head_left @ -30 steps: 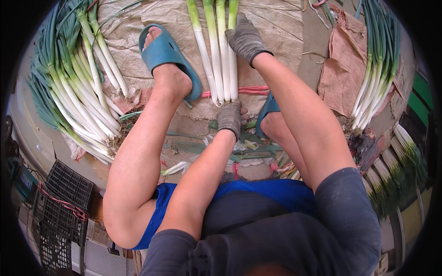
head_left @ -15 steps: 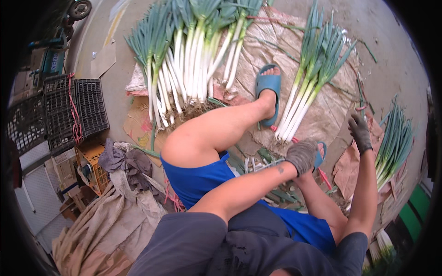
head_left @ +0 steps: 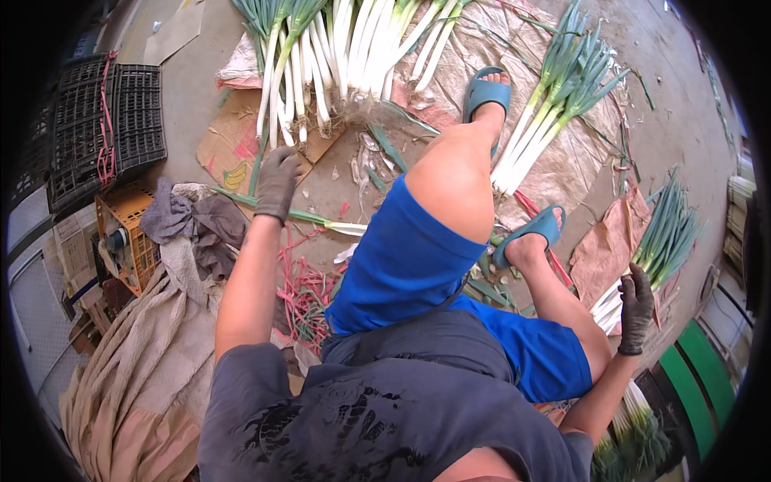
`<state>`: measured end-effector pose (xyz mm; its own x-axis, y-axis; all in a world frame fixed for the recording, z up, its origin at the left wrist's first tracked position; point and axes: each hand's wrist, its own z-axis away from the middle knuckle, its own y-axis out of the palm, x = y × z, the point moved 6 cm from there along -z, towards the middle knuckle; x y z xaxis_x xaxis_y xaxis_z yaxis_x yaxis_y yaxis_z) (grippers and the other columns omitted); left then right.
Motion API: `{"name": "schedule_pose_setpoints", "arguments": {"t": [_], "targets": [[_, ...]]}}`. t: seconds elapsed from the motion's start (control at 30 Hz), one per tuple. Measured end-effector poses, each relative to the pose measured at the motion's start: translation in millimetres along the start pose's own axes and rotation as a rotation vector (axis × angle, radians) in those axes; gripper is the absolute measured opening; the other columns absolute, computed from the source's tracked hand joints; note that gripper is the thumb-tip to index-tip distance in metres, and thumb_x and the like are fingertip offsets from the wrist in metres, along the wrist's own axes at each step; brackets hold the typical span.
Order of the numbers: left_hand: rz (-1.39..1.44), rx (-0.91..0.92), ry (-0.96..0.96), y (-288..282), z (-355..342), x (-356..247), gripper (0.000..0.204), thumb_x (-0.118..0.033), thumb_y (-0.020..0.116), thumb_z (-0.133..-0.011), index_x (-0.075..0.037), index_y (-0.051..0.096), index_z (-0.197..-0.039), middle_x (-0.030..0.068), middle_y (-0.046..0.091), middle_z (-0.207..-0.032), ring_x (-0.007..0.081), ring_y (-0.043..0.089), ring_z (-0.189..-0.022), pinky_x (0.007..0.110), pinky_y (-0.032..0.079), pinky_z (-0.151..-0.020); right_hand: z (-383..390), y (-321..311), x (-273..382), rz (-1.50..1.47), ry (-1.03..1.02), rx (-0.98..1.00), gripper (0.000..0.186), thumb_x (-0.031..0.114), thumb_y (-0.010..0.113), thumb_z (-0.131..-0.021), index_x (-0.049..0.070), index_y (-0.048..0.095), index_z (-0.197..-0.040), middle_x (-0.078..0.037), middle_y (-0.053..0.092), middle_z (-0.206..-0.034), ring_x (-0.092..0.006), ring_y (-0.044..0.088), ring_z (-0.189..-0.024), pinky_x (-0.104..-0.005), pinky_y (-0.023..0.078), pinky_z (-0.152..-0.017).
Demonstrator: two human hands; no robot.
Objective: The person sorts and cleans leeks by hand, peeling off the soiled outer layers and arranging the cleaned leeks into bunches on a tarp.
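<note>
My left hand (head_left: 279,183), in a grey-brown glove, is just short of the root ends of the leeks (head_left: 363,52) at the far left. Its fingers are loosely bent and apart, with nothing seen in them. My right hand (head_left: 637,309), gloved too, hangs beside a smaller leek bunch (head_left: 666,233) on the right, fingers apart and holding nothing visible. Another few leeks (head_left: 546,104), with white stems and green leaves, lie on the tan sheet (head_left: 450,72) beyond my feet.
Black crates (head_left: 138,120) and a yellow crate (head_left: 128,229) stand at the left, near a crumpled cloth (head_left: 152,321). Pink ties (head_left: 309,277) are heaped beside my leg. Flattened cardboard (head_left: 229,145) lies under the left leeks. More leeks (head_left: 638,422) are at lower right, by a green panel (head_left: 707,377).
My left hand has swung from between my legs over to the left leeks. My right hand has come lower, toward me. My body has turned left and my bent knee has shifted right.
</note>
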<state>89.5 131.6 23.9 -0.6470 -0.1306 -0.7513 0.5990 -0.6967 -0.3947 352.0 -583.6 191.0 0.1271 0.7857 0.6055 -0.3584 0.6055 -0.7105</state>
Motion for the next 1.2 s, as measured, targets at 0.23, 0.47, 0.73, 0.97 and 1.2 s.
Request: {"name": "schedule_pose_setpoints", "arguments": {"t": [0.23, 0.47, 0.73, 0.97, 1.2], "targets": [[-0.735, -0.152, 0.318, 138, -77, -115, 0.073, -0.046, 0.067, -0.082, 0.002, 0.045, -0.133, 0.0286, 0.051, -0.133, 0.0412, 0.053, -0.121, 0.045, 0.044, -0.102, -14, 17, 35, -0.03, 0.012, 0.053, 0.034, 0.006, 0.06, -0.094, 0.0, 0.059, -0.127, -0.002, 0.06, -0.091, -0.0103, 0.057, -0.082, -0.0254, 0.049, -0.076], [-0.974, -0.05, 0.17, 159, -113, -117, 0.068, -0.036, 0.067, -0.08, 0.002, 0.044, -0.131, 0.0245, 0.048, -0.135, 0.0366, 0.053, -0.123, 0.046, 0.047, -0.1, -16, 19, 42, -0.03, 0.029, 0.097, 0.035, 0.002, 0.059, -0.092, -0.001, 0.058, -0.127, -0.002, 0.058, -0.089, -0.0098, 0.055, -0.079, -0.0244, 0.048, -0.074], [-0.023, 0.347, -0.157, 96, -137, -120, 0.053, -0.046, 0.07, -0.082, -0.007, 0.065, -0.117, 0.0099, 0.067, -0.101, 0.0191, 0.057, -0.083, 0.036, 0.045, -0.074, -17, 13, 37, -0.08, 0.089, 0.134, 0.035, 0.004, 0.059, -0.092, -0.002, 0.058, -0.126, -0.002, 0.058, -0.088, -0.0097, 0.055, -0.076, -0.0247, 0.048, -0.072], [-0.121, 0.375, -0.094, 87, -129, -127, 0.019, -0.028, 0.062, -0.093, -0.009, 0.062, -0.093, 0.0003, 0.062, -0.076, 0.0098, 0.056, -0.062, 0.025, 0.045, -0.054, -16, 12, 42, -0.075, 0.079, 0.132, 0.037, 0.007, 0.061, -0.091, 0.001, 0.058, -0.127, -0.002, 0.059, -0.089, -0.0105, 0.057, -0.074, -0.0251, 0.049, -0.069], [0.359, 0.599, -0.189, 108, -62, -166, 0.018, -0.026, 0.057, -0.099, -0.008, 0.058, -0.102, -0.005, 0.054, -0.065, 0.0072, 0.048, -0.051, 0.022, 0.042, -0.047, -6, 13, 61, 0.023, 0.001, 0.123, 0.035, 0.005, 0.06, -0.09, 0.001, 0.058, -0.125, -0.005, 0.062, -0.09, -0.0117, 0.061, -0.079, -0.0274, 0.052, -0.073]]}}
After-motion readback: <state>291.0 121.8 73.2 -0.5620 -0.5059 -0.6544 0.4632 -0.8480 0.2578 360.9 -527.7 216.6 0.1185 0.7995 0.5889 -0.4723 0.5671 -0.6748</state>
